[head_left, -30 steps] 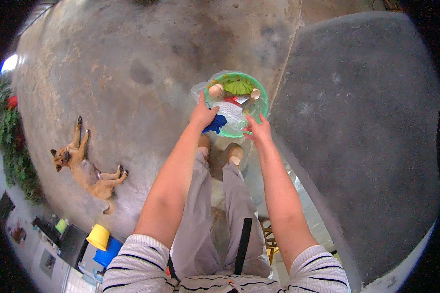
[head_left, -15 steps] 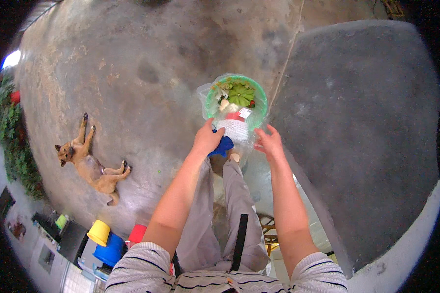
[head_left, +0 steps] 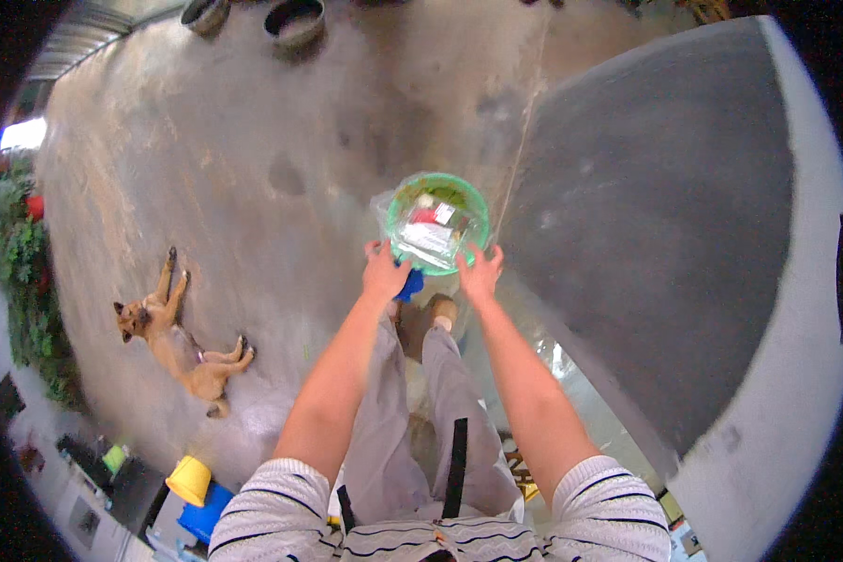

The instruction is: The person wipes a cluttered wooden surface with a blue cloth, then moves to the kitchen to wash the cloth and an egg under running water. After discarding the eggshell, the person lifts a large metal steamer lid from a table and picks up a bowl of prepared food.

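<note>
A round green basket or bin (head_left: 486, 208), lined with a clear plastic bag (head_left: 381, 202), stands before my feet. Clear plastic packaging (head_left: 428, 234) with a white label and a red patch lies over green leafy matter inside it. At the near left of the rim, my left hand (head_left: 385, 272) is closed, with a blue, cloth-like thing (head_left: 409, 284) hanging from it. My right hand (head_left: 480, 274) is at the near right of the rim, fingers apart and fingertips by the plastic. Exactly what its fingertips touch is too small to tell.
A tan dog (head_left: 180, 347) lies on the concrete floor to my left. Dark round tubs (head_left: 295, 23) stand far ahead. A yellow bucket (head_left: 189, 480) and a blue container (head_left: 204, 512) are at the lower left. A raised dark grey slab (head_left: 665, 215) borders the right.
My hands have come closer together at the basket's near edge. The clear packaging now lies farther in, covering much of the leafy matter. The view has shifted, bringing the dark tubs in.
</note>
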